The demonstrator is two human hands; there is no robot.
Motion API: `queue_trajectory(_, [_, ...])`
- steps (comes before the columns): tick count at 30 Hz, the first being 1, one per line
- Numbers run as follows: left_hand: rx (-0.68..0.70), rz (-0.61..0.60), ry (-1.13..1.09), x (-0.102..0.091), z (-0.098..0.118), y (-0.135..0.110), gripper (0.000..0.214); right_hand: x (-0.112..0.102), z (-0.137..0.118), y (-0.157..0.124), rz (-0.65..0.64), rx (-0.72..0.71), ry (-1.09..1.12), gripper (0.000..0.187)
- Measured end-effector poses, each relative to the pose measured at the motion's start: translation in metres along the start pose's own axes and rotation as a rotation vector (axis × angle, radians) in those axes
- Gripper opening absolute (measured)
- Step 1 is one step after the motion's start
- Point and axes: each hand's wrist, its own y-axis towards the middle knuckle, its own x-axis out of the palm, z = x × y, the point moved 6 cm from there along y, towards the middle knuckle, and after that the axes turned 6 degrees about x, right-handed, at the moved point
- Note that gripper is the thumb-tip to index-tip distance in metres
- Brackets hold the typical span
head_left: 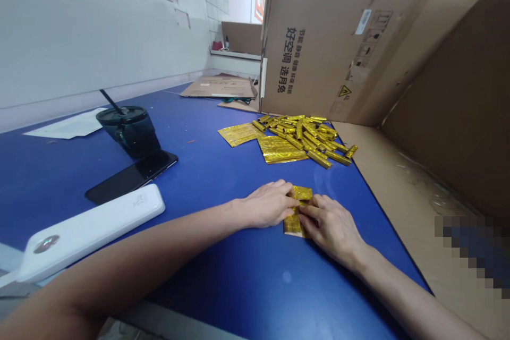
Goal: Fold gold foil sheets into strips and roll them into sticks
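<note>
A sheet of gold foil paper (302, 193) lies on the blue table (223, 180) right in front of me. My left hand (268, 203) presses on its left side with the fingers curled over the edge. My right hand (331, 226) pinches the sheet from the right, and its fingertips meet those of the left. Part of the sheet is hidden under both hands. Farther back lie flat gold sheets (281, 150) and a pile of rolled gold foil sticks (314, 138).
A large open cardboard box (350, 48) stands behind the pile, and its flap (406, 191) lies along the right. On the left are a dark cup with a straw (129, 130), a black phone (133, 175), a white flat device (85, 231) and white paper (69, 126).
</note>
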Motion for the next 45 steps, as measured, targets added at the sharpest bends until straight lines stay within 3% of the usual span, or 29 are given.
queue_trajectory(17, [0.012,0.009,-0.001,-0.001,0.0,-0.001,0.019,-0.005,-0.018,-0.005,-0.082,-0.157,0.245,0.018])
queue_trajectory(25, [0.012,0.009,-0.033,0.0,-0.001,-0.001,0.02,-0.017,-0.008,-0.007,0.197,-0.063,0.39,0.015])
queue_trajectory(32, [-0.001,-0.049,-0.048,-0.003,0.0,-0.002,0.024,-0.011,-0.019,-0.005,-0.111,-0.217,0.262,0.018])
queue_trajectory(37, [0.015,-0.086,-0.078,-0.004,0.002,-0.003,0.042,-0.021,-0.012,-0.003,-0.305,-0.227,0.435,0.016])
queue_trajectory(41, [0.006,-0.078,-0.065,-0.004,0.002,-0.003,0.05,-0.025,0.004,0.001,-0.265,-0.128,0.458,0.018])
queue_trajectory(45, [-0.001,-0.073,-0.072,-0.004,0.001,-0.003,0.052,-0.021,0.002,-0.001,-0.25,-0.203,0.272,0.02])
